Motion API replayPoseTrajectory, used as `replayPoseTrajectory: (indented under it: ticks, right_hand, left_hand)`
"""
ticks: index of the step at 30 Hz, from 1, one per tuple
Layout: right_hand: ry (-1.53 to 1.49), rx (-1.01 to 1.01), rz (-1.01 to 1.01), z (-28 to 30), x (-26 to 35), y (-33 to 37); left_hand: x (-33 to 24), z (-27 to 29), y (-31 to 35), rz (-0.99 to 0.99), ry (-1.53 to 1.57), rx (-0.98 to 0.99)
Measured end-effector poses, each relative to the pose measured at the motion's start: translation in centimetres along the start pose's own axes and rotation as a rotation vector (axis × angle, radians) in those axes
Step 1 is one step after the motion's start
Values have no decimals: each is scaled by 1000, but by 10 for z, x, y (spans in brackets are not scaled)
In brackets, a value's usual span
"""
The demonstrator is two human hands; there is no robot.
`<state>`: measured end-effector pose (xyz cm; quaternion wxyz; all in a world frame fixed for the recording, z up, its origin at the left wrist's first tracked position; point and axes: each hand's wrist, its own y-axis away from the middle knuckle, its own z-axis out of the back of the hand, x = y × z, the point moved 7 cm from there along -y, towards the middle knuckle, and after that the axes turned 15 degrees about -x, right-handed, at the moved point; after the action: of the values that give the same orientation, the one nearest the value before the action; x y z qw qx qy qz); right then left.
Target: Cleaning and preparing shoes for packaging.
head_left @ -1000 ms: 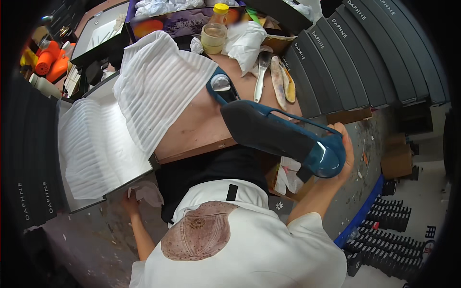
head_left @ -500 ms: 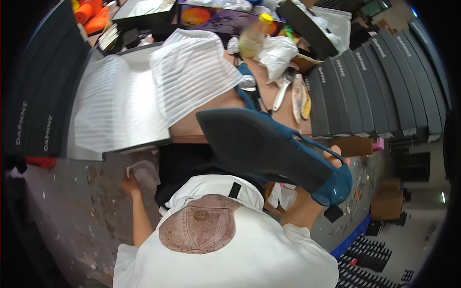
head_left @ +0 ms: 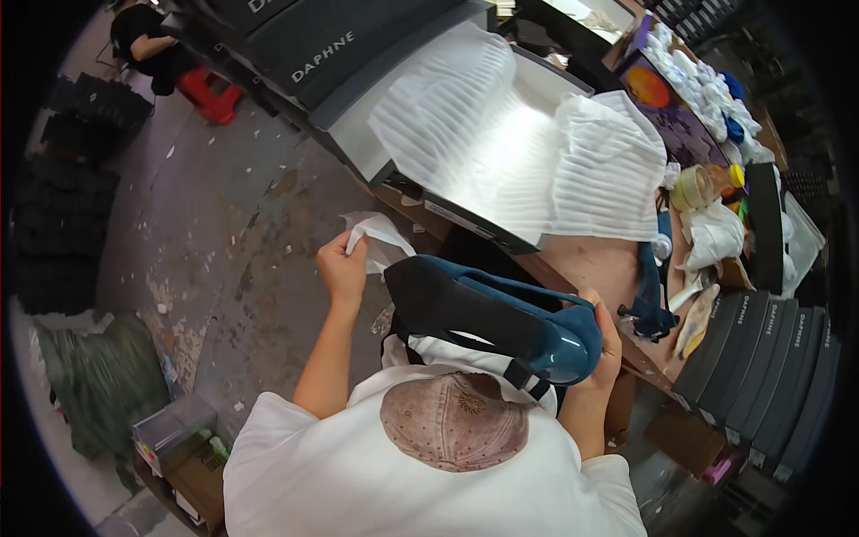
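Note:
A teal high-heeled shoe (head_left: pixel 573 336) with a black sole is held in front of my chest, sole up and toe pointing left. My right hand (head_left: pixel 608 345) grips it around the heel end, with some fingers hidden behind it. Pinched in my left hand (head_left: pixel 343 268) is a thin white sheet (head_left: pixel 380 234), its loose end hanging near the shoe's toe. Beyond them on the table lies an open shoe box (head_left: pixel 474 213) lined with white ribbed wrapping (head_left: pixel 501 134). A second teal shoe (head_left: pixel 651 318) rests right of the box.
Dark shoe boxes (head_left: pixel 313 58) are stacked at the left of the table; more boxes (head_left: pixel 761 358) stand in a row at right. Near the second shoe are a yellow-capped bottle (head_left: pixel 702 186) and crumpled white paper (head_left: pixel 716 234). A person (head_left: pixel 139 40) and a red stool (head_left: pixel 210 94) are far left.
The view has swung to the left. My right hand has brought the shoe in closer to my body, and my left hand has lifted the white sheet up near the shoe's toe.

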<state>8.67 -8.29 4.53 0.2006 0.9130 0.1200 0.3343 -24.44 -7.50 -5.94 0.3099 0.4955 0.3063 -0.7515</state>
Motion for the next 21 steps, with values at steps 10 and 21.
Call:
replayPoseTrajectory:
  ticks: [10,21]
  right_hand:
    - [732,386,-16,-58,-62,-35]
    - [143,-411,-229,6,-121,-58]
  left_hand:
    - [-9,4,19,-2,-117,312]
    - [-11,5,36,177,197,236]
